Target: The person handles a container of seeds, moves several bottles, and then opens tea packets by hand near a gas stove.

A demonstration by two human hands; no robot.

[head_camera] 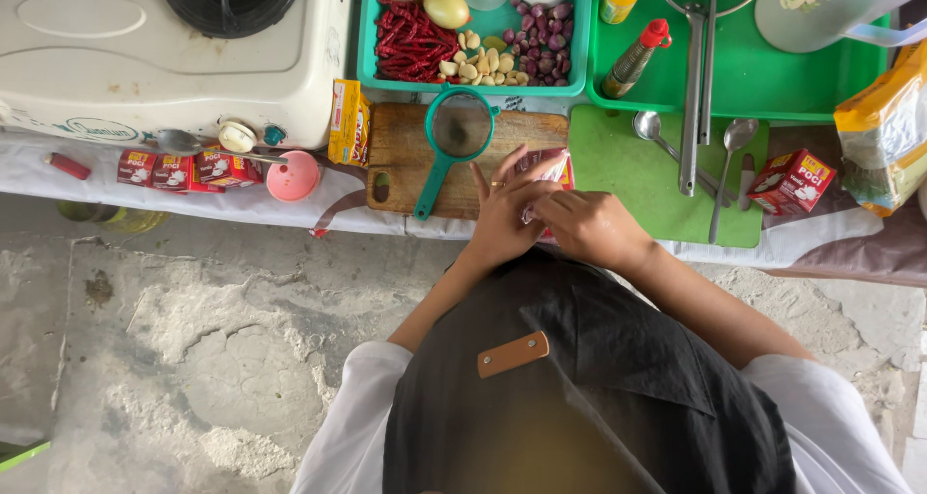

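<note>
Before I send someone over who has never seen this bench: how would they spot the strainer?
Find the wooden cutting board below the teal tray of chillies and garlic. The strainer lies on it, beside the left hand: the only round mesh bowl with a teal rim and handle.

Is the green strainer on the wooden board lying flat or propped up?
Lying flat. The green strainer rests on the wooden cutting board, its mesh bowl facing the camera and its handle stretched along the board towards the near edge.

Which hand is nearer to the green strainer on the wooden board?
Left. The left hand lies just right of the green strainer handle; the right hand sits farther right, beyond the left hand, at the packet.
</note>
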